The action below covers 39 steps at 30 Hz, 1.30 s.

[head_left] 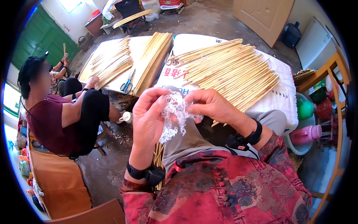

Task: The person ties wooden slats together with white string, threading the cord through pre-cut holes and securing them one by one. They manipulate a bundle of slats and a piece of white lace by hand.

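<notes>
left hand (149, 115) and right hand (209, 104) both pinch a tangled white lace-like mesh scrap (174, 112) held above the lap, near the pale split bamboo sticks (231, 71) on the tabletop (287, 93); best teased apart gently, fingertips close, so threads don't tear.

A: We've got a white bit of lace (174, 112) here, open knotted thread, soft and matt, pinched in our left hand (149, 115) and right hand (209, 106).

B: Yep, and the sticks (227, 71) look like dry pale cane, smooth with a dull sheen. We see them lying on a woven plastic sack (285, 93), slightly glossy.

A: Scissors (128, 85) have blue plastic handles. Concrete floor (108, 168) is rough and dusty.
</notes>
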### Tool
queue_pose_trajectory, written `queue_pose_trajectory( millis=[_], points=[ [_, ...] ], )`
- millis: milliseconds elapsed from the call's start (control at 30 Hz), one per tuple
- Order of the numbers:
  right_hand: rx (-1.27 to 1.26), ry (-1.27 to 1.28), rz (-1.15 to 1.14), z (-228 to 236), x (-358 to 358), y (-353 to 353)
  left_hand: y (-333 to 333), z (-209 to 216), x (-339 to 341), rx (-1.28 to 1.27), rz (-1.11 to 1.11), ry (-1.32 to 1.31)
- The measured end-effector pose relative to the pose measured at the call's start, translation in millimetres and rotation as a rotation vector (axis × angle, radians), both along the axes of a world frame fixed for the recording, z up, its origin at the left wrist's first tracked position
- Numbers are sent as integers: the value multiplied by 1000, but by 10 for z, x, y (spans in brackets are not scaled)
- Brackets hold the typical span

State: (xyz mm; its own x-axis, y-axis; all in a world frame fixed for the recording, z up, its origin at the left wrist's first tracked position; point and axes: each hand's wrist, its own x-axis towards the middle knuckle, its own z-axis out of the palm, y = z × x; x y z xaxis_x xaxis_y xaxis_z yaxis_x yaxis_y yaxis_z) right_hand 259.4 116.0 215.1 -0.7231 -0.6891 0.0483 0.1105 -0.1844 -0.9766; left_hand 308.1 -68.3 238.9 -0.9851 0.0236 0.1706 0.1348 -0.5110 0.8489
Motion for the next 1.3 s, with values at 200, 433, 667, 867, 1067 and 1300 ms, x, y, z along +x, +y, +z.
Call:
queue_pose_trajectory(
  millis=[200, 433, 667, 867, 1067, 1300],
  points=[
    [147, 40, -295, -133, -44, 445, -76, -420, -162, -347, -96, -92],
    [192, -59, -360, -404, -66, 522, -178, -752, -127, -718, -150, -114],
    [217, -102, -252, -435, -45, 411, 201, -802, -220, -739, -89, 132],
    [267, -82, -321, -451, -82, 421, 130, -901, -187, -414, -194, -211],
    [299, -4, -331, -477, -112, 367, 52, -954, -165, -112, -128, -328],
    [337, 131, -165, -369, -8, 207, -19, -951, -163, 18, -118, -336]
  ],
)
